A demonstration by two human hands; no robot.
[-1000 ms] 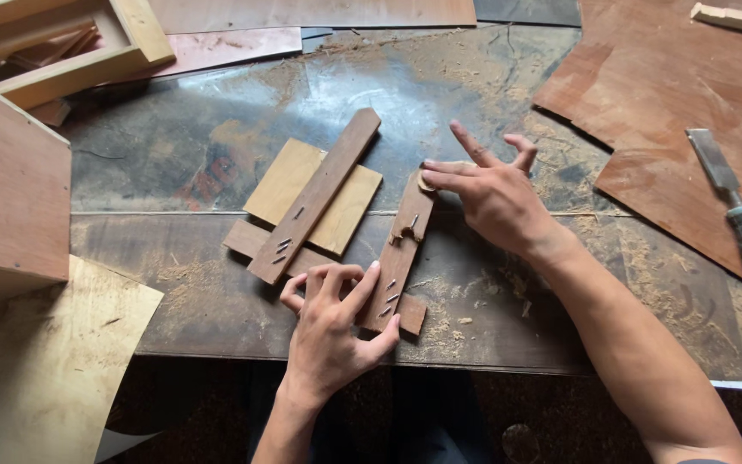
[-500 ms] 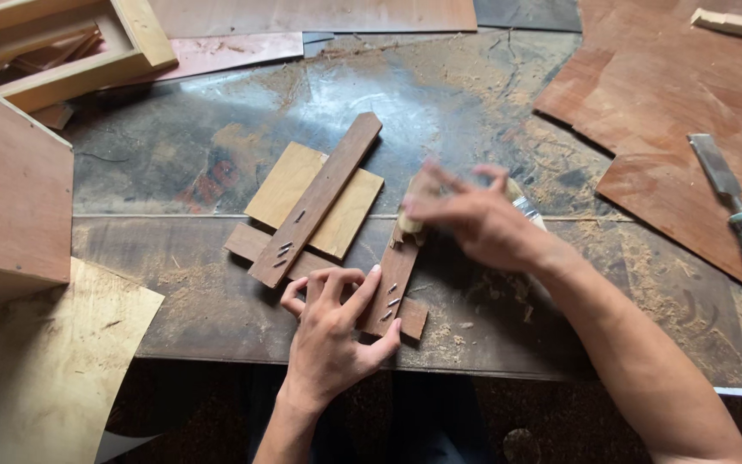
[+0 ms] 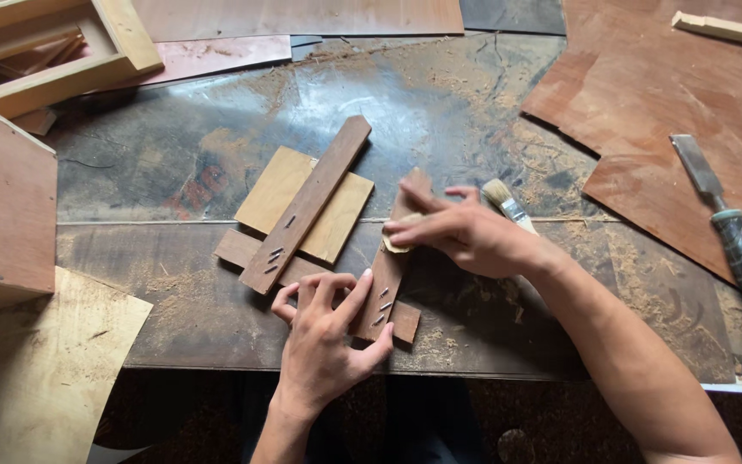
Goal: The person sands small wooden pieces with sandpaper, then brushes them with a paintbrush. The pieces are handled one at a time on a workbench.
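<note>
A small wooden assembly lies on the worn bench: a pale plywood square [image 3: 272,193], a long dark strip [image 3: 311,202] laid diagonally over it, a cross strip [image 3: 235,249] beneath, and a second dark strip [image 3: 386,288] to the right. Metal staples show in both diagonal strips. My left hand [image 3: 328,344] lies flat with fingers spread, pressing on the cross strip and the lower end of the right strip. My right hand [image 3: 470,236] pinches a small tan pad [image 3: 398,245], perhaps sandpaper, against the upper part of the right strip.
A paintbrush [image 3: 501,196] lies just behind my right hand. A chisel with a dark handle [image 3: 736,241] rests on reddish plywood sheets [image 3: 646,94] at the right. A wooden frame [image 3: 88,51] and a board [image 3: 2,206] sit at the left. Sawdust covers the bench.
My right hand went from open fingers at the top of the right strip to pinching the tan pad slightly lower on it. The paintbrush now shows behind it. My left hand stayed put.
</note>
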